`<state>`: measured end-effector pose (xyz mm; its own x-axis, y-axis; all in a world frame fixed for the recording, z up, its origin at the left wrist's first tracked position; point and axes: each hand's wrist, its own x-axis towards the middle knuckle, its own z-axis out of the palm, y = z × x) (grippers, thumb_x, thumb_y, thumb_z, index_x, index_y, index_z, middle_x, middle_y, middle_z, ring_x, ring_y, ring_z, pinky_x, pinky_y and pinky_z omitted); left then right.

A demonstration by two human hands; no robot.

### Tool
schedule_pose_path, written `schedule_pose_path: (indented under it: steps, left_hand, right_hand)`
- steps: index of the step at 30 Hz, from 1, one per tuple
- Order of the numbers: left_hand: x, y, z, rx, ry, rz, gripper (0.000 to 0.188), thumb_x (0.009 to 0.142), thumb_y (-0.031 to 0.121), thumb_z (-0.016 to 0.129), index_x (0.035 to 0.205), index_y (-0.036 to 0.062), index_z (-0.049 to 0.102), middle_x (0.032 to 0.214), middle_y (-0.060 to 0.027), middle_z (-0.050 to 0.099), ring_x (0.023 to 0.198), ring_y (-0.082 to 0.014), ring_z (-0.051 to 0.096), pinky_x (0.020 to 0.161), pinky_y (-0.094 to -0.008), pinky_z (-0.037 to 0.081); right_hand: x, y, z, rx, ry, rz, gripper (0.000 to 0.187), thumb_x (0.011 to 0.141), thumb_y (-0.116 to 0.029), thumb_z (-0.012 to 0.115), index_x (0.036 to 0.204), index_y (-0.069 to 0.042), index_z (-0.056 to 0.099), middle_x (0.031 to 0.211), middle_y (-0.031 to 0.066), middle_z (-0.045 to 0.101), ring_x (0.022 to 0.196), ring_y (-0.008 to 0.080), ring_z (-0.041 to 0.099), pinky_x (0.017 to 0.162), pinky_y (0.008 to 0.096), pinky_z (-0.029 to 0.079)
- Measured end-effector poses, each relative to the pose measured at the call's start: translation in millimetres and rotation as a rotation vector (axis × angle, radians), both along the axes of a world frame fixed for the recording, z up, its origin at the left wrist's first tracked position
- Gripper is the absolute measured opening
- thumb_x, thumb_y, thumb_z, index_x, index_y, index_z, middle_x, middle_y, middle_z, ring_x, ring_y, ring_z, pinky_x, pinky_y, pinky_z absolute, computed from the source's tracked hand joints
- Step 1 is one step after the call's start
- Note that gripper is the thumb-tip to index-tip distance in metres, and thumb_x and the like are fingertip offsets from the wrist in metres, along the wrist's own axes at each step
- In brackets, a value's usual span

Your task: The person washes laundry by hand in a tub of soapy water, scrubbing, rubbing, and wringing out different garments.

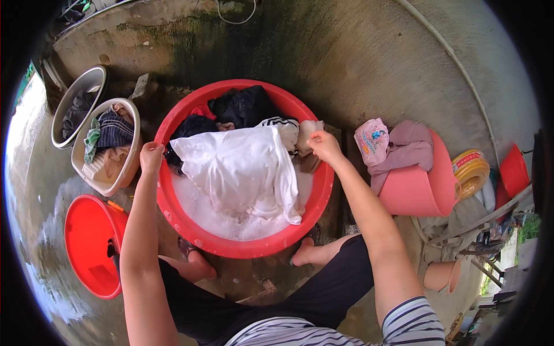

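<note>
A large red basin (245, 249) stands between my feet, with suds (202, 202) in its near half. A wet white cloth (236, 167), perhaps a garment, lies spread over the middle. My left hand (152, 157) is closed at the basin's left rim, just off the cloth's corner; what its fingers hold, if anything, is not visible. On the other side my right hand (324, 145) is pinched beside a pale cloth (307, 131); I cannot make out anything between its fingers. Behind the white cloth are a black garment (245, 106) and a striped one (283, 126).
Two tubs of clothes, one cream (137, 130) and one grey-rimmed (101, 86), stand at left, above a red bucket (86, 242). At right are a pink tub (412, 193) with clothes over it and a coiled yellow hose (470, 173). A concrete wall (346, 63) rises behind.
</note>
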<state>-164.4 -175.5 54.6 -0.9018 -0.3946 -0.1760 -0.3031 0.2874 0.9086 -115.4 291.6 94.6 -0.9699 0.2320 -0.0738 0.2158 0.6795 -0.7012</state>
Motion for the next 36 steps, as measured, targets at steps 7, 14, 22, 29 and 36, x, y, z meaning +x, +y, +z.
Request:
schedule_pose_path:
  steps: [7,14,22,29,36]
  left_hand:
    - [78.7,70.9,-146.3,0.081,-0.521,-0.171,0.03,0.066,0.016,0.061,0.09,0.0,0.052,0.07,-0.0074,0.056,0.055,-0.016,0.055,0.041,-0.0286,0.04]
    - [114.8,110.5,-192.3,0.719,-0.304,0.163,0.026,0.071,0.017,0.062,0.087,-0.0013,0.053,0.08,-0.0074,0.056,0.079,-0.0146,0.051,0.071,-0.0257,0.041]
    - [140.2,78.4,-160.0,-0.154,-0.687,-0.266,0.021,0.073,0.015,0.056,0.088,0.001,0.056,0.083,-0.0126,0.061,0.074,-0.0239,0.058,0.066,-0.0341,0.046]
    - [158.0,107.7,-126.3,-0.925,-0.752,-1.004,0.025,0.072,0.02,0.052,0.092,0.0072,0.061,0.097,-0.0123,0.06,0.087,-0.0269,0.059,0.065,-0.0402,0.048]
    - [139.9,127.4,-103.0,-1.03,-0.844,-1.243,0.027,0.072,0.018,0.053,0.097,0.0085,0.06,0.101,-0.0076,0.059,0.09,-0.0239,0.058,0.062,-0.043,0.048]
  right_hand:
    - [90.2,-26.6,-146.2,0.198,-0.435,0.061,0.042,0.064,-0.029,0.064,0.094,-0.003,0.054,0.092,0.0158,0.058,0.085,0.0272,0.056,0.075,0.0333,0.044]
    - [120.8,-63.8,-174.2,0.174,-0.334,-0.126,0.051,0.064,-0.037,0.064,0.098,-0.001,0.051,0.099,0.017,0.055,0.093,0.0302,0.053,0.078,0.0368,0.043]
    - [121.7,-77.0,-193.7,0.181,-0.373,-0.105,0.019,0.068,-0.023,0.059,0.078,-0.007,0.058,0.076,0.0138,0.059,0.071,0.0305,0.056,0.064,0.0367,0.045]
    - [93.9,-23.1,-167.0,-0.662,-0.003,-0.625,0.007,0.068,-0.006,0.052,0.066,0.0,0.054,0.061,0.0057,0.053,0.056,0.0159,0.049,0.052,0.0287,0.039]
    - [65.3,51.4,-80.8,-0.705,0.199,-0.563,0.009,0.064,-0.004,0.052,0.069,0.004,0.054,0.062,0.0058,0.054,0.057,0.0144,0.051,0.054,0.0266,0.04]
